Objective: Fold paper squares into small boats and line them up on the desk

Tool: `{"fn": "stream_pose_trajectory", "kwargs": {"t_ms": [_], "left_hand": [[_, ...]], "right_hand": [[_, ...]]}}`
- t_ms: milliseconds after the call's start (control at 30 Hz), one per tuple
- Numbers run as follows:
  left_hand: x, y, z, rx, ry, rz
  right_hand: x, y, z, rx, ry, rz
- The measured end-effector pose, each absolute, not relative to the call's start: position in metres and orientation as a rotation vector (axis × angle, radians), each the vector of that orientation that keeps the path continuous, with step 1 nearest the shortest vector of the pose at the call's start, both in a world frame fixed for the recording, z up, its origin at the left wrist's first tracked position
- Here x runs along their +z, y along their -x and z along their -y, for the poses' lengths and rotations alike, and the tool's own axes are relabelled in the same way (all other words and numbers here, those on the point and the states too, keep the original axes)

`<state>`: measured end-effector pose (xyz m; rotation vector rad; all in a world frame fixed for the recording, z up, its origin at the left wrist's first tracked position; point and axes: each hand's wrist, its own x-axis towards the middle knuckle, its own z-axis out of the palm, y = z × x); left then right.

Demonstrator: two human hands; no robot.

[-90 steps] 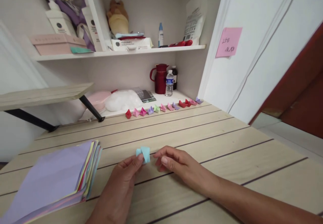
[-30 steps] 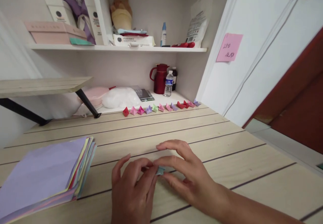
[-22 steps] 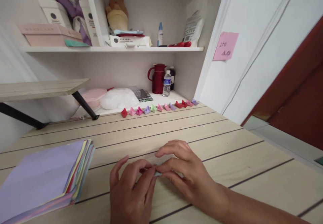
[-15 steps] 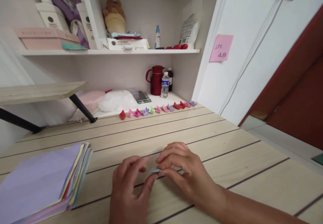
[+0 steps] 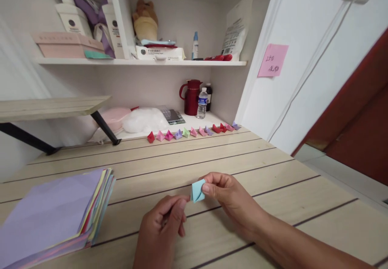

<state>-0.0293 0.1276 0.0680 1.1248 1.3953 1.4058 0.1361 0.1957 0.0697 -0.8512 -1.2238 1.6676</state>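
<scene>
We hold a small piece of folded blue paper (image 5: 198,190) just above the tabletop (image 5: 251,166), in front of us and near the middle. Our right hand (image 5: 226,192) grips its right side, with the thumb on the near face and the other fingers behind. Our left hand (image 5: 163,224) is curled, thumb beside the index finger, whose tip reaches the paper's left edge; we cannot tell whether those fingers pinch it. To our left lies a stack of coloured sheets (image 5: 54,208), purple on top. Along the tabletop's far edge runs a row of little folded paper shapes (image 5: 178,134) in red, pink, purple and green. Behind them stand a dark red jug (image 5: 191,101), a water bottle (image 5: 202,105) and a dark bottle (image 5: 209,96). A pink note (image 5: 273,60) sticks to the wall (image 5: 303,26) on our right.
</scene>
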Motion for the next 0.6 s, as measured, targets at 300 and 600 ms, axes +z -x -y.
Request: {"fn": "stream_pose_trajectory", "kwargs": {"t_ms": [300, 600], "left_hand": [[0.071, 0.028, -0.122, 1.419, -1.054, -1.472], [0.058, 0.034, -0.133, 1.183, -0.987, -1.301]], "right_hand": [[0.065, -0.134, -0.199, 1.715, 0.843, 1.155], [0.067, -0.135, -0.193, 1.005, 0.817, 1.759]]}}
